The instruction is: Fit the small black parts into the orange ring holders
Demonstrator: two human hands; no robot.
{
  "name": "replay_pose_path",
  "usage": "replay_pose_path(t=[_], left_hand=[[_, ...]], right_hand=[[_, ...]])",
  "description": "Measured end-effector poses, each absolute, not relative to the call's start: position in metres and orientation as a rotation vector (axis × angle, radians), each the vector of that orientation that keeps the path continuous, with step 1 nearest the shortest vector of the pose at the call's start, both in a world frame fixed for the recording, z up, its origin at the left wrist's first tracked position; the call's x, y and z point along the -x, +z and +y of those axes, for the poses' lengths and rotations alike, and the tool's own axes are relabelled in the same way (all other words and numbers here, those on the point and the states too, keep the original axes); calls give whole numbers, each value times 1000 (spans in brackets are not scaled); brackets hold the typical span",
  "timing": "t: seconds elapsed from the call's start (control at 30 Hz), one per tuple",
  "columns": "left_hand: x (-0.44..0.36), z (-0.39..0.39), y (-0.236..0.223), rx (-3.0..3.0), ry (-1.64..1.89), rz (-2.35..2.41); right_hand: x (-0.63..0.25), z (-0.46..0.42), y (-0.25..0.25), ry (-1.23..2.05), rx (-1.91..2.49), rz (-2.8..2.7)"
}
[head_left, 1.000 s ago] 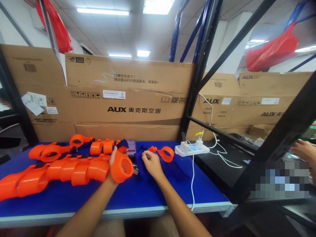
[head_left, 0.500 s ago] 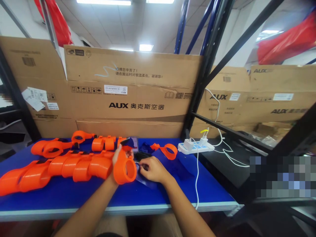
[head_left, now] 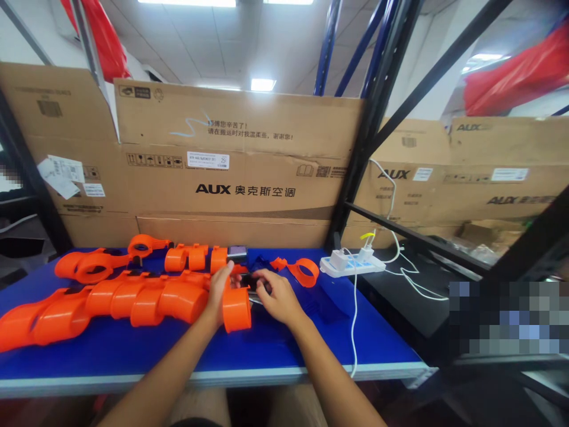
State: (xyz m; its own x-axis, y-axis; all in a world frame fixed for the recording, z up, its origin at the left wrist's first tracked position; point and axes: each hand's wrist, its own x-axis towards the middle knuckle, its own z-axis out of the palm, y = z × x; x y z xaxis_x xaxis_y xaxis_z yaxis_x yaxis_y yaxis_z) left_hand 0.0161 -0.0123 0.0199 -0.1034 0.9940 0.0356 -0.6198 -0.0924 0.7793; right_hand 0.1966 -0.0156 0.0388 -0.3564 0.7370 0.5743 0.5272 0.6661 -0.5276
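1. Cradling an orange ringed piece (head_left: 237,309), the left hand (head_left: 219,292) has its fingers partly curled around it, just above the blue tabletop (head_left: 178,359) and in front of the person's body.
2. The right hand (head_left: 279,295) is half closed, thumb and fingers drawn together at a dark item (head_left: 248,282) beside the piece; from where I stand, I can't tell whether it grips that item.
3. For handling this neatly, I'd want the left hold firm but light, so the ring doesn't twist or flex, with the right fingertips working close in and the wrists low over the table.
4. The ring end points back towards the person, its outer wall facing the camera. The long axis seems to run away from the body, towards the cardboard (head_left: 164,198), though fingers hide much of the narrow part.
5. More orange pieces (head_left: 146,299) lie to the left, with another orange piece (head_left: 304,273) beyond the right hand.
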Motion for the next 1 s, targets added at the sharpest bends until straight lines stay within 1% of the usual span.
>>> replay_pose_path(t=[0.13, 0.23, 0.47, 0.7, 1.0], left_hand=[[-19, -9, 12, -896, 1595, 820], [-20, -9, 10, -1028, 1578, 852], [-27, -15, 13, -1201, 1503, 843], [-28, -17, 14, -1159, 1479, 871], [-28, -15, 11, -1088, 1463, 807]], right_hand=[[-196, -11, 38, 460, 914, -1850], [-193, -12, 38, 477, 891, -1799], [-190, -12, 27, 321, 924, -1792], [-189, -14, 24, 187, 872, -1884], [-189, -14, 22, 136, 814, -1927]])
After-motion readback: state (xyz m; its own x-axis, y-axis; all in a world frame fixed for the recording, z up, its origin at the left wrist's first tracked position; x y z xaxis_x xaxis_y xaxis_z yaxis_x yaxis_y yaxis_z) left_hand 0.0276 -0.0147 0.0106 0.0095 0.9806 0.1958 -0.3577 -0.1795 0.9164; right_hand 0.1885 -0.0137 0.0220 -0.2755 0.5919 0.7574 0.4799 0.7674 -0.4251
